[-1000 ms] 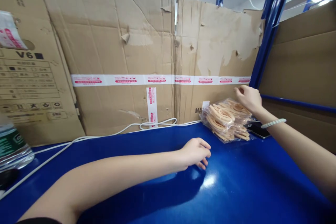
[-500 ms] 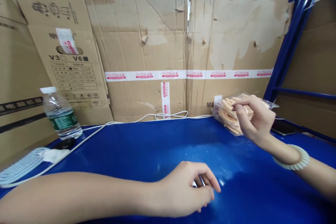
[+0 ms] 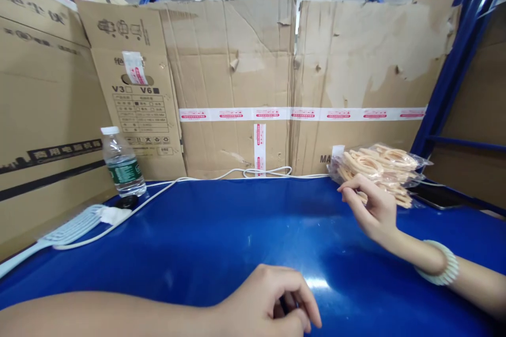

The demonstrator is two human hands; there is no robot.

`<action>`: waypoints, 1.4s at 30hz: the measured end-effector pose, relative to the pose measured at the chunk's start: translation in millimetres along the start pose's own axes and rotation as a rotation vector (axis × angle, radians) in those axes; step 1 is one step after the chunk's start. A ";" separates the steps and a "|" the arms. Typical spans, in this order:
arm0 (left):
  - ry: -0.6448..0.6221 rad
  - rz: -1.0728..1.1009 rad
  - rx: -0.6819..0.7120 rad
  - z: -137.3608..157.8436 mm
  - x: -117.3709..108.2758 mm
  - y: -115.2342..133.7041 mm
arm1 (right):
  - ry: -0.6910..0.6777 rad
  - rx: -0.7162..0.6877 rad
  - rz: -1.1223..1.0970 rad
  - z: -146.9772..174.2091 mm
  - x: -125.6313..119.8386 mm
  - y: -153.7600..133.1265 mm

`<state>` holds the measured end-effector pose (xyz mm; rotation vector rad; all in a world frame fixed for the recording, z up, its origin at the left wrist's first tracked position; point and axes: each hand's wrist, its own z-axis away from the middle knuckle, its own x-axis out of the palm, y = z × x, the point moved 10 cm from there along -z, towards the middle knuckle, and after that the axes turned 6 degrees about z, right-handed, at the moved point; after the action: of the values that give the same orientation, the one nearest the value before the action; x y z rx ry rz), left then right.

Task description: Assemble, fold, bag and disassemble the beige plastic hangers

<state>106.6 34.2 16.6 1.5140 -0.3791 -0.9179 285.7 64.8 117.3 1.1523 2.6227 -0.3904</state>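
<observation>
My left hand [image 3: 272, 303] hovers low over the blue table [image 3: 221, 231] near its front. Its fingers curl loosely downward, with a gap between thumb and fingers, and nothing shows in it. On the right, my right hand [image 3: 373, 208] is raised in front of clear plastic bags of beige ring-shaped bands [image 3: 395, 160]. Its index finger bends toward the thumb, their tips close together, and no object is visible between them. Part of the bags is hidden behind this hand. A pale beaded bracelet [image 3: 438, 263] circles the right wrist.
At left stand a water bottle [image 3: 124, 166], a round black object [image 3: 126, 202] and a light blue hairbrush [image 3: 75, 224]. A white cable [image 3: 158, 195] runs along the back. Cardboard sheets [image 3: 237, 84] wall the rear. A dark phone [image 3: 437, 197] lies right of the bags.
The view has shifted, showing more on the left. My right hand sits lower and nearer, uncovering more of the bags. My left hand is lower in view. Neither hand has visibly taken anything.
</observation>
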 end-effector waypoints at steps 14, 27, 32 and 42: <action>0.074 -0.042 0.170 8.0 0.2 1.2 | -0.199 -0.020 -0.109 17.6 27.9 -23.7; 0.089 -0.007 0.162 8.8 -0.8 2.5 | -0.203 0.089 -0.128 19.6 30.2 -14.0; 0.079 0.009 0.171 9.7 -0.1 2.8 | -0.213 0.121 -0.129 20.7 31.9 -12.0; 0.070 0.035 0.160 12.8 1.7 1.6 | -0.239 0.168 -0.114 21.6 33.7 -10.5</action>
<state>98.7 23.9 18.7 1.6760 -0.4357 -0.8202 258.4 73.4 87.6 0.9394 2.4887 -0.7361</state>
